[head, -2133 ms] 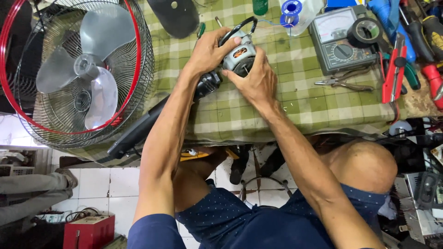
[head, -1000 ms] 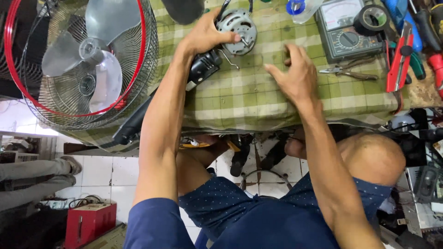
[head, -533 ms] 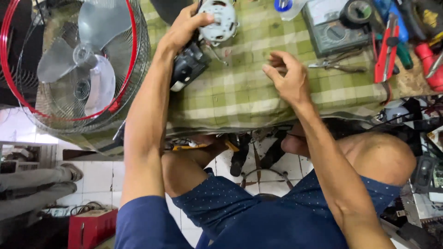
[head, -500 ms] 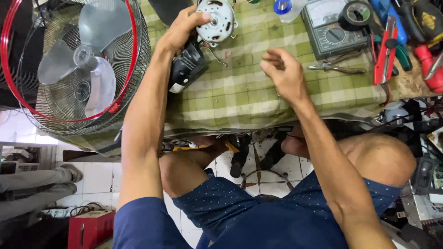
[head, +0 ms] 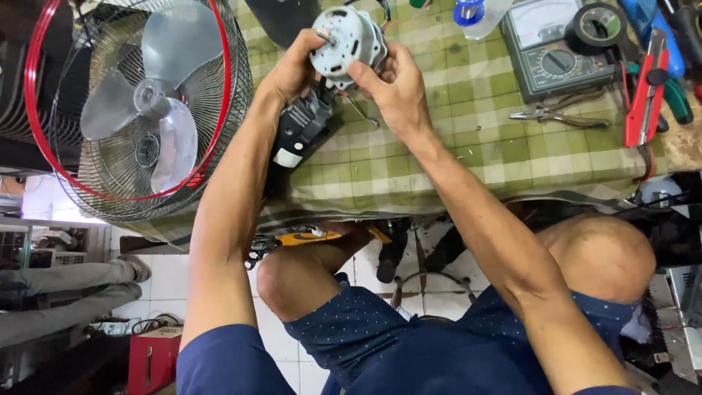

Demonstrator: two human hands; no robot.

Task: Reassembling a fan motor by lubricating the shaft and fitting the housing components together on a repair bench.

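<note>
Both hands grip the grey fan motor [head: 347, 38] at the top centre of the frame, above the green checked surface [head: 439, 146]. Curled fingers of the left hand [head: 292, 69] clasp its left side, while the right hand [head: 395, 84] pinches its right edge with fingers half closed. Half a second ago the right hand hovered empty over the cloth, apart from the motor; now it touches it.

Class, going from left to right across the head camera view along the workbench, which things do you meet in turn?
Fan cage with red rim → left hand → silver fan motor → right hand → analog multimeter → red-handled cutter.
</note>
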